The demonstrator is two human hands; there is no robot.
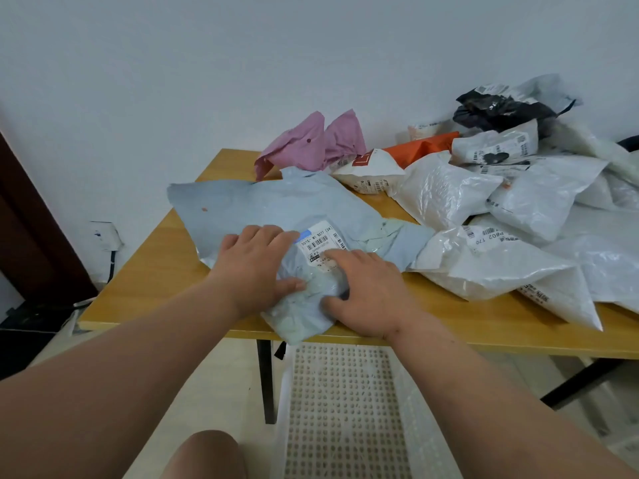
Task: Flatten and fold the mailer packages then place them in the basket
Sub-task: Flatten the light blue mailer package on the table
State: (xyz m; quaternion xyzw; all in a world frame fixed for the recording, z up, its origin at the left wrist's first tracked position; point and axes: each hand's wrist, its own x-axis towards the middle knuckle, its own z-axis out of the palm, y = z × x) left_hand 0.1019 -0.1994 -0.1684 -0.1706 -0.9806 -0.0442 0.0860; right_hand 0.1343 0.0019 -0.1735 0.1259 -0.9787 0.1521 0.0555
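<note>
Head view, read from left to right: a wooden table (pixel 162 267) fills the middle of the frame, and on it a pale blue mailer (pixel 276 209) lies crumpled, its long axis running diagonally from the upper left of the frame down toward the near table edge at centre, where its lower end hangs slightly over the edge. The left hand (pixel 256 264) rests flat on the mailer's near part, fingers straight and spread, thumb pressed against the plastic. A white shipping label (pixel 320 242) with barcodes shows between the two hands. The right hand (pixel 366 292) lies just beside it on the same end, fingers bent down onto the plastic and thumb tucked against a fold; whether it pinches that fold cannot be told. Behind, in the upper centre, sit a pink mailer (pixel 311 143) and an orange mailer (pixel 422 148). A heap of white mailers (pixel 511 236) covers the right side, with a black mailer (pixel 498 112) on top at upper right. Below the table edge, at lower centre, stands a white perforated basket (pixel 345 409).
</note>
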